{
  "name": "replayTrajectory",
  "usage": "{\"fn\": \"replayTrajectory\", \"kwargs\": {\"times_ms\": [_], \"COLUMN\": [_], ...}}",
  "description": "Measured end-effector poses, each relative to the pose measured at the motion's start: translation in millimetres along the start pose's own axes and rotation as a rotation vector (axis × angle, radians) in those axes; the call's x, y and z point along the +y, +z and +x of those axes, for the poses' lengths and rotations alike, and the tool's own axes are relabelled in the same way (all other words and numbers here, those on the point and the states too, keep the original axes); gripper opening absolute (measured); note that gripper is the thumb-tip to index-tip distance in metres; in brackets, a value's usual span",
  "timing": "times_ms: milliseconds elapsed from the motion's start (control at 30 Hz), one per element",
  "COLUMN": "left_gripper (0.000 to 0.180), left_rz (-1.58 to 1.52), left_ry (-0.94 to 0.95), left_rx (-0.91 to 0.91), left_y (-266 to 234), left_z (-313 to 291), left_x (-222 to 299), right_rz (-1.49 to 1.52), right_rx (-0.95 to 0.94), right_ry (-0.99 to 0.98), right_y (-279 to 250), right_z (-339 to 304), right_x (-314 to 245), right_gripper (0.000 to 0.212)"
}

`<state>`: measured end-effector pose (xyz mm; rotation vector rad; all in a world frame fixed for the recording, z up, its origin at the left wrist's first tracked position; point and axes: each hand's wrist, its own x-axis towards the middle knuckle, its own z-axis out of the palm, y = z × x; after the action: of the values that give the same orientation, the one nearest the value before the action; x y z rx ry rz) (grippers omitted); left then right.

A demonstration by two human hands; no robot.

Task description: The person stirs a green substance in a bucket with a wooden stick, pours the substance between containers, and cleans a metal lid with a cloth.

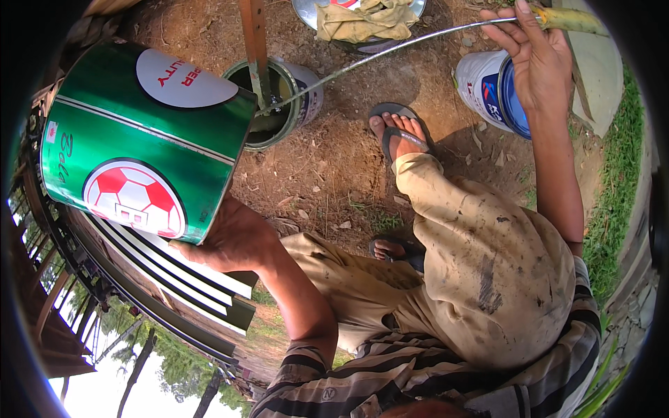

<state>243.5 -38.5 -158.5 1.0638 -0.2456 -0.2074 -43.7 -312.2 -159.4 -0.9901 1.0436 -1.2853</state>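
Note:
My left hand (240,233) grips a large green metal paint tin (153,132) by its lower side. The tin lies tilted on its side, its rim facing an open paint bucket (306,87). Inside that bucket is dark, greenish liquid, and a flat brown bar (255,42) stands in it. Between thumb and fingers, my right hand (533,63) holds a long thin metal rod (390,49) with a yellow handle (575,21). The rod's far end reaches the tin's rim above the bucket; whether its tip goes inside the tin is hidden.
A white and blue bucket (484,90) sits by my right forearm. A crumpled tan cloth (366,19) lies on a round lid (306,10) at the top. White and dark metal strips (174,272) extend below the tin. My sandalled foot (401,129) rests on bare dirt; grass (617,195) grows at right.

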Motion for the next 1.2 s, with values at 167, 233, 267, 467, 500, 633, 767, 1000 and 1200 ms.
{"fn": "replayTrajectory", "kwargs": {"times_ms": [167,233,267,467,500,633,767,1000,1200], "left_gripper": [0.066,0.066,0.066,0.066,0.066,0.064,0.064,0.069,0.069], "left_rz": [0.108,0.14,0.133,0.113,0.115,0.082,0.103,-0.007,0.052], "left_ry": [-0.01,-0.016,-0.013,-0.004,0.004,0.007,0.01,-0.005,-0.001], "left_rx": [-0.06,-0.084,-0.075,-0.076,-0.069,-0.087,-0.081,-0.055,-0.043], "left_y": [12,12,9,-8,-7,-13,-10,-10,-14], "left_z": [-8,-8,-8,-1,-1,1,-1,0,-1], "left_x": [2,2,2,0,0,0,2,2,2], "right_rz": [-0.012,-0.014,-0.018,-0.016,-0.023,-0.021,-0.023,0.001,0.001], "right_rx": [0.01,0.026,0.028,0.003,-0.002,-0.006,-0.018,-0.041,-0.002], "right_ry": [0.022,0.013,0.011,0.036,0.047,0.044,0.035,0.043,0.03], "right_y": [-1,1,2,-2,-3,-4,-4,-7,-2], "right_z": [1,-1,-1,3,3,3,2,3,-1], "right_x": [0,0,-1,-1,-2,-1,0,0,1], "right_gripper": [0.023,0.024,0.024,0.024,0.024,0.021,0.018,0.017,0.017]}}
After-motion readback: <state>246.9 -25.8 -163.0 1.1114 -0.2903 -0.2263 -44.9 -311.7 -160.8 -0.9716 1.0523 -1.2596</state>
